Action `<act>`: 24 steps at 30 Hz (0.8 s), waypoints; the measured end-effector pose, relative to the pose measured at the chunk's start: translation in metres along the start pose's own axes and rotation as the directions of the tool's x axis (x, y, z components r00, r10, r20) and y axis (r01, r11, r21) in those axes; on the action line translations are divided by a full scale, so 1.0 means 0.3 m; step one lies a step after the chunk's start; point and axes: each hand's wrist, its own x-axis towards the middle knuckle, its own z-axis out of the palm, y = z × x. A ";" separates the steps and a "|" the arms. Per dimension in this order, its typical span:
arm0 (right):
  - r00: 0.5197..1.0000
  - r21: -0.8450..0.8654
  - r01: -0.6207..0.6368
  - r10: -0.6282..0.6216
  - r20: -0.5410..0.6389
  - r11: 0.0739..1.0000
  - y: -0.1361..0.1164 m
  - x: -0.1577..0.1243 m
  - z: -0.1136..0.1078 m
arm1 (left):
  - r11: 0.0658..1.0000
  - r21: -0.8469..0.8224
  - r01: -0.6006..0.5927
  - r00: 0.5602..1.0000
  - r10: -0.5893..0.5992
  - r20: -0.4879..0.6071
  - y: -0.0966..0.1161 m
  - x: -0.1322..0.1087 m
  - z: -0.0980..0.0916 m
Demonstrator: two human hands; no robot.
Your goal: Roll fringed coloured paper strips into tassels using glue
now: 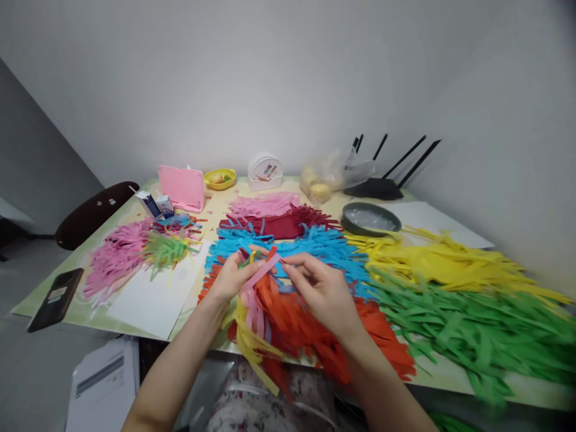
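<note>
My left hand is closed around a bunch of paper strips in pink, yellow, green and orange that hangs down over the table's front edge. My right hand pinches the end of a pink strip that runs across to the left hand. Both hands hover over a pile of orange strips, with a blue pile just behind them.
Green strips and yellow strips cover the right side; pink strips lie left, dark red ones behind. A phone, white sheet, grey bowl, pink case, yellow dish and router stand around.
</note>
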 end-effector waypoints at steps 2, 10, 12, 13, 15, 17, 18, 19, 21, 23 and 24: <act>1.000 0.000 -0.013 0.013 0.006 1.000 0.001 0.006 0.003 | 0.999 -0.030 0.033 0.998 -0.032 0.062 -0.003 0.012 -0.006; 1.000 0.025 -0.028 0.028 0.001 0.999 0.022 0.035 0.013 | 0.998 -0.046 0.039 0.997 -0.036 0.064 -0.022 0.052 -0.015; 0.999 0.047 -0.036 0.037 -0.014 0.998 0.027 0.042 0.017 | 0.998 -0.059 0.030 0.998 -0.026 0.062 -0.024 0.064 -0.022; 0.999 0.057 -0.041 0.042 -0.016 0.998 0.030 0.046 0.019 | 0.997 -0.065 0.030 0.997 -0.025 0.072 -0.025 0.070 -0.028; 0.998 0.070 -0.057 0.058 -0.007 0.996 0.035 0.053 0.025 | 0.997 -0.067 0.038 0.995 -0.032 0.092 -0.029 0.083 -0.041; 0.997 0.067 -0.075 0.075 0.007 0.995 0.042 0.059 0.031 | 0.996 -0.068 0.053 0.993 -0.046 0.111 -0.035 0.095 -0.052; 0.997 0.064 -0.081 0.080 0.012 0.995 0.045 0.062 0.034 | 0.995 -0.072 0.064 0.991 -0.055 0.126 -0.038 0.101 -0.056; 0.996 0.059 -0.085 0.084 0.018 0.995 0.049 0.064 0.036 | 0.994 -0.078 0.074 0.988 -0.063 0.141 -0.042 0.106 -0.057; 0.996 0.051 -0.089 0.087 0.031 0.995 0.057 0.065 0.040 | 0.993 -0.086 0.086 0.984 -0.072 0.163 -0.050 0.115 -0.056; 0.995 0.048 -0.096 0.094 0.035 0.994 0.063 0.065 0.042 | 0.993 -0.082 0.091 0.985 -0.077 0.154 -0.058 0.123 -0.051; 0.995 0.048 -0.100 0.098 0.034 0.994 0.065 0.065 0.043 | 0.993 -0.070 0.094 0.988 -0.085 0.127 -0.061 0.126 -0.048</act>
